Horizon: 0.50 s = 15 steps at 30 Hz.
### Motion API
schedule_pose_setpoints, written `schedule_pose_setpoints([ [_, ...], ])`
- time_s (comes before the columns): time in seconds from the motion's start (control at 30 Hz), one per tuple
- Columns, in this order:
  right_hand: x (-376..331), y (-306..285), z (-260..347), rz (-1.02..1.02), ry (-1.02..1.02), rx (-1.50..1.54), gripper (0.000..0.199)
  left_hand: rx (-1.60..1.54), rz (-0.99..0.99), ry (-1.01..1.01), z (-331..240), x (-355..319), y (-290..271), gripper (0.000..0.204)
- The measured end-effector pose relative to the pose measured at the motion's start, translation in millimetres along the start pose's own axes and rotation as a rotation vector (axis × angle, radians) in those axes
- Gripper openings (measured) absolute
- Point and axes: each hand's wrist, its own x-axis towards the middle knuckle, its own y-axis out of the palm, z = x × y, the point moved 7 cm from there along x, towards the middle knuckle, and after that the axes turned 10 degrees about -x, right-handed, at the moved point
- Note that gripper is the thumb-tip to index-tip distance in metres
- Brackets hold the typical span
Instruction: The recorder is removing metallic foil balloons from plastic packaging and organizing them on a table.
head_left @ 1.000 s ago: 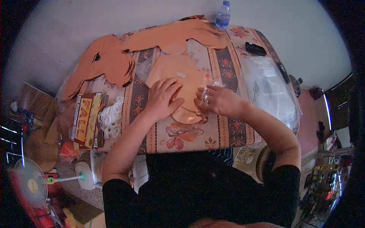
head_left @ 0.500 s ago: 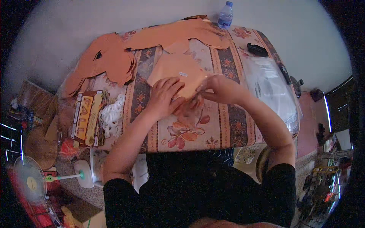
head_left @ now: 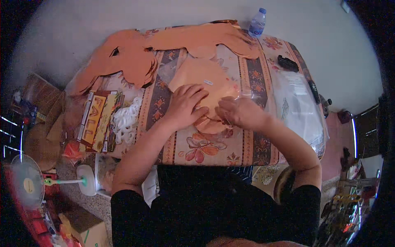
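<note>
An orange paper cutout (head_left: 201,72) with a small white label lies on the table's middle, inside a clear plastic bag (head_left: 166,71). My left hand (head_left: 184,107) rests flat on its left side, fingers spread and the thumb pointing right. At the near right edge, my right hand (head_left: 242,113) is closed with the fingertips pinched together on the bag's edge. Exactly what lies between those fingertips is partly hidden. Below both hands, a rounded orange part (head_left: 213,126) of the cutout shows.
Stacks of orange cutouts (head_left: 119,57) lie at the far left and along the back. Printed cards (head_left: 96,121) and white plastic rings (head_left: 126,121) sit at left. Clear bags (head_left: 298,103), a black object (head_left: 287,63) and a water bottle (head_left: 257,23) are at right.
My right hand has moved down toward the near edge and turned its fingers inward. The rounded orange part shows more plainly below the hands. My left hand stays on the cutout; the whole view has shifted slightly.
</note>
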Motion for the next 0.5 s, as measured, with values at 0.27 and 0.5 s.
schedule_pose_setpoints([
  [0.27, 0, -26, -6, -0.152, 0.054, 0.027, 0.034, -0.453, -0.221, -0.255, 40, 0, -13, 0.036],
  [0.5, -13, -67, -6, -0.317, 0.052, 0.061, 0.044, 0.324, -0.244, -0.307, 76, 32, -61, 0.04],
])
